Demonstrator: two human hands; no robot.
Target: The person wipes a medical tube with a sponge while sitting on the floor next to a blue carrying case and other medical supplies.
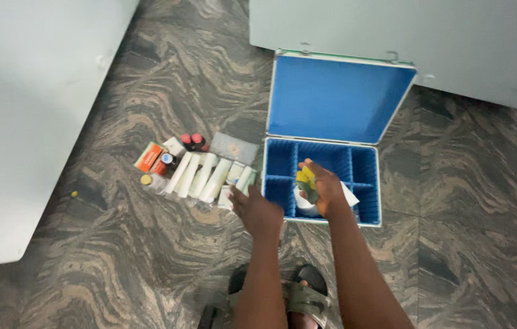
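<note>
Right hand (324, 189) closed around a small yellow-green packet (306, 181), held over the front compartments of the open blue case (368, 183); a white roll (305, 206) sits just beneath it in the front-left compartment. Left hand (257, 212) part open, holding nothing, hovering at the case's front-left corner, just beside the white tubes (200, 175). Back compartments open. Case lid (334, 97) upright against a grey cabinet (404, 30). Small bottles (191, 141) and an orange box (148, 156) lie further left on the marbled floor (118, 262).
</note>
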